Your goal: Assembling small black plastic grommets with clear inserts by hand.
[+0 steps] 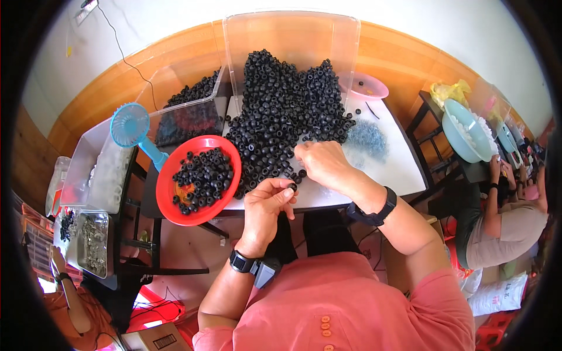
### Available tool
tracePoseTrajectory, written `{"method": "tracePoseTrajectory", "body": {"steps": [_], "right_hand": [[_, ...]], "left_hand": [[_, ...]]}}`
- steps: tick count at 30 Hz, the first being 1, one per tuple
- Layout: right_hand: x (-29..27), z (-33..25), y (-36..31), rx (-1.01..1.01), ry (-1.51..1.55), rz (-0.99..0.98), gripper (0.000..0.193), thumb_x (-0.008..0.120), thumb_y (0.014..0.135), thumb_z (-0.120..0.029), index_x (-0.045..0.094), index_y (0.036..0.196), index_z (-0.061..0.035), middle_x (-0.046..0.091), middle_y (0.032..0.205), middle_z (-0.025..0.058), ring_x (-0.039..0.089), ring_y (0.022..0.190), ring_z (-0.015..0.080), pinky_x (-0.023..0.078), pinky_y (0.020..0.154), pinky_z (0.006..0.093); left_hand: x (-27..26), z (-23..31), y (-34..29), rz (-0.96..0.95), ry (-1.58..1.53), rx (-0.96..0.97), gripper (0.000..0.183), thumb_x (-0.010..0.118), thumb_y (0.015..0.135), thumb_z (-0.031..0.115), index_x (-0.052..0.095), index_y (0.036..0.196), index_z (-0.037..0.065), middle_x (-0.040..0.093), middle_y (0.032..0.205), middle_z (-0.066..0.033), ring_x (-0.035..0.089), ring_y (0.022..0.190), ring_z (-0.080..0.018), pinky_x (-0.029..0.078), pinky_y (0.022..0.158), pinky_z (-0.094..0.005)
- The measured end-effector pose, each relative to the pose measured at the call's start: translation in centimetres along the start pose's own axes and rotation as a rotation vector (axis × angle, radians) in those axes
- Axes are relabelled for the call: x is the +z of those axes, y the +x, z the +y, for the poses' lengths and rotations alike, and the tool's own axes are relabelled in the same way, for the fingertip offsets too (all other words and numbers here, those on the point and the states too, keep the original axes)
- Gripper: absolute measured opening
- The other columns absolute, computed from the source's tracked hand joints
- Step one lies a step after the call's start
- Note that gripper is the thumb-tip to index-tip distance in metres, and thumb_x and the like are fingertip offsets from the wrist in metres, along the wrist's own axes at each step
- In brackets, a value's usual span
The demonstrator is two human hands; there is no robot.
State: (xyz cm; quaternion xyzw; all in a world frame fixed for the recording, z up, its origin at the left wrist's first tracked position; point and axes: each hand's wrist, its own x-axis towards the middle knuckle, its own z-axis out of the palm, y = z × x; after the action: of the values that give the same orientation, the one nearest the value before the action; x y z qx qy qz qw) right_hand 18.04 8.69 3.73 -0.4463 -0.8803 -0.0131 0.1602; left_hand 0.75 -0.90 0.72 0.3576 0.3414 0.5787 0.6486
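- Pinching one small black piece (293, 187) between thumb and forefinger of the left hand (264, 206), tips closed on it, other fingers curled loosely beneath.
- Held at the near edge of the white surface (404, 169), just below and left of the right hand (326, 164).
- Bent downward with the right hand at the near side of a black heap (272, 99); fingers curled under and fingertips hidden, so impossible to tell how far open or whether gripping anything.
- Piled in two peaks against a clear plastic bin (293, 26), with stray pieces along the near edge, close to both hands.
- To the left of the heap, a red bowl (190, 218), partly filled with similar black pieces.
- Just behind the red bowl, a blue fan (130, 126).
- To the right of the heap, a patch of tiny bluish bits (367, 140) spread on the white; farther back, a pink bowl (377, 90).
- Well apart at far right, on a separate dark stand, a pale blue basin (465, 146) with white contents, near a co-worker's hands.
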Motion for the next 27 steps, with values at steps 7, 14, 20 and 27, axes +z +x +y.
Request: {"method": "tracePoseTrajectory", "body": {"steps": [7,14,20,27], "right_hand": [[-0.2,-0.4,-0.2,-0.104,-0.087,-0.025,0.013,0.064,0.075,-0.005,0.062,0.087,-0.0064,0.065,0.086,0.0112,0.067,0.080,0.0338,0.051,0.063,0.0487],[-0.6,0.1,-1.0,-0.097,-0.069,0.055,0.010,0.063,0.074,-0.005,0.062,0.084,-0.0063,0.063,0.086,0.0111,0.066,0.078,0.0342,0.051,0.064,0.0482],[-0.5,0.3,-1.2,-0.124,-0.060,0.029,0.005,0.064,0.074,-0.005,0.063,0.079,-0.0068,0.061,0.084,0.0100,0.066,0.076,0.0330,0.050,0.062,0.0471],[0.4,0.6,-2.1,-0.198,-0.128,0.113,0.006,0.062,0.077,-0.008,0.067,0.080,-0.0067,0.064,0.087,0.0114,0.068,0.076,0.0312,0.051,0.065,0.0448]], "left_hand": [[0.2,0.0,0.0,-0.008,0.049,0.034,0.014,0.064,0.092,0.000,0.064,0.105,-0.005,0.068,0.091,-0.0148,0.064,0.075,-0.0175,0.052,0.054,-0.0273],[0.3,0.0,0.0,0.016,0.051,0.019,0.014,0.064,0.092,0.000,0.065,0.105,-0.005,0.068,0.091,-0.0144,0.065,0.074,-0.0175,0.051,0.052,-0.0271],[0.3,-0.1,-0.1,0.007,0.060,0.028,0.014,0.064,0.091,-0.001,0.065,0.105,-0.005,0.069,0.091,-0.0135,0.065,0.075,-0.0169,0.051,0.052,-0.0263],[0.2,-0.4,0.0,0.001,0.088,0.031,0.014,0.065,0.091,-0.001,0.066,0.104,-0.004,0.069,0.091,-0.0128,0.064,0.074,-0.0157,0.051,0.052,-0.0261]]}}
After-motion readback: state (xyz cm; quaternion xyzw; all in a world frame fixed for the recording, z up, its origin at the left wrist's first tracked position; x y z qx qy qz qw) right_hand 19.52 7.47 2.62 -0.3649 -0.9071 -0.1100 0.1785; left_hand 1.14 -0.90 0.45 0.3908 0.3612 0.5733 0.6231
